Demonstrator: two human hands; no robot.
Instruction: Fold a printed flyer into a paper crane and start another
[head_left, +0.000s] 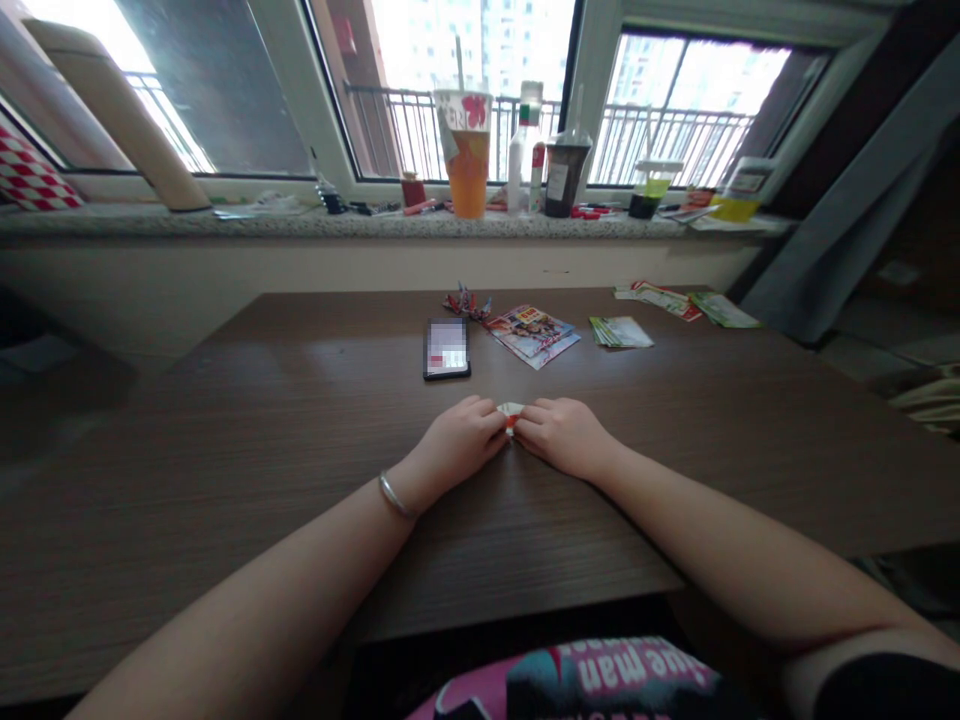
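Both of my hands meet near the middle of the brown table (300, 480). Between them is a small piece of folded paper (511, 410), white with an orange-red patch. My left hand (469, 432), with a silver bangle at the wrist, pinches its left side. Fingers of my right hand (562, 432) are closed on its right side. Most of the paper is hidden behind the fingers. Just beyond my left hand lies a phone (447, 348) with a lit screen. A stack of colourful printed sheets (534, 332) rests beyond my right hand.
Behind the phone sits a crumpled or folded colourful paper piece (466, 302). Green-white paper slips (621, 332) and more leaflets (667, 300) lie at the back right. On the windowsill (262, 225) stand a large orange drink cup (469, 160), a clear bottle (517, 160) and a dark cup (564, 175).
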